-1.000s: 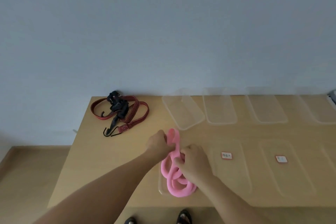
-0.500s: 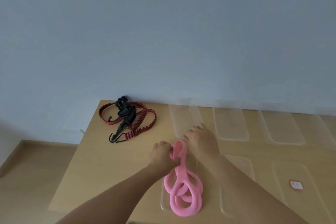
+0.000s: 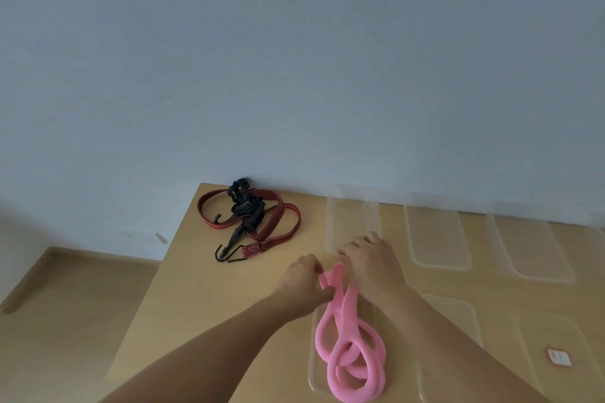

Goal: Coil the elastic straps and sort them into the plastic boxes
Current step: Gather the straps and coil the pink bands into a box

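A thick pink strap [image 3: 350, 357] lies looped in a clear plastic box [image 3: 312, 370] near the table's front edge. One end of it rises out of the box. My left hand [image 3: 302, 285] pinches that raised end between thumb and fingers. Just right of it, my right hand [image 3: 373, 258] curls its fingers over the near end of a clear lid [image 3: 353, 219] lying behind the box. A red-and-black hooked bungee strap [image 3: 281, 226] lies loose at the back left, tangled with a black strap [image 3: 244, 203].
More clear lids [image 3: 438, 239] [image 3: 530, 249] line the back of the wooden table by the wall. Clear boxes [image 3: 458, 321] stand along the front, one with a small label [image 3: 559, 357]. The table's left edge [image 3: 157, 288] drops to the floor.
My right hand left the pink coil and reached back to the clear lid behind the box. My left hand kept hold of the strap's raised end. The view shifted left.
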The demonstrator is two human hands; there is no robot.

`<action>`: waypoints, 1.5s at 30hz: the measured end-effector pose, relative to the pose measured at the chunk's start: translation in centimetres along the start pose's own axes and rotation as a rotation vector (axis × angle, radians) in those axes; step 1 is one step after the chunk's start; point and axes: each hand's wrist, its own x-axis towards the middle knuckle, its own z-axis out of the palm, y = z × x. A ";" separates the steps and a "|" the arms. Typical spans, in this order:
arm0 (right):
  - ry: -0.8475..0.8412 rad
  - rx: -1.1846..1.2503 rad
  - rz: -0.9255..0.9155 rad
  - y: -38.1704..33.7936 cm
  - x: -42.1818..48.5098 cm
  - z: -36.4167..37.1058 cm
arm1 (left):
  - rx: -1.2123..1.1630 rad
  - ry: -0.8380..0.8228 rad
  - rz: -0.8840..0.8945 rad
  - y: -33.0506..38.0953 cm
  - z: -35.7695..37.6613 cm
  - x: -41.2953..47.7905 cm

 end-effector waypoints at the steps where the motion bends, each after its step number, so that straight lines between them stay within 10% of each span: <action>1: 0.026 0.003 0.010 -0.2 -0.1 -0.1 | -0.017 0.008 0.003 -0.2 -0.4 0.1; 11: -0.003 0.396 0.091 -9.7 7.3 -0.8 | -0.091 0.329 -0.105 -6.8 -10.8 0.6; 24: -0.125 0.236 0.276 -16.9 16.7 2.4 | -0.081 0.309 -0.137 -14.2 -16.5 -0.8; 31: 0.203 0.690 0.235 -18.0 15.1 -3.2 | -0.142 0.344 0.051 -12.9 -20.9 -0.2; 39: 0.205 1.270 -0.028 -20.8 12.5 -16.1 | -0.172 0.309 0.360 -7.0 -26.6 -0.5; 45: 0.295 1.277 -0.061 -21.3 11.8 -20.3 | -0.744 0.202 0.249 -5.7 -30.3 -2.8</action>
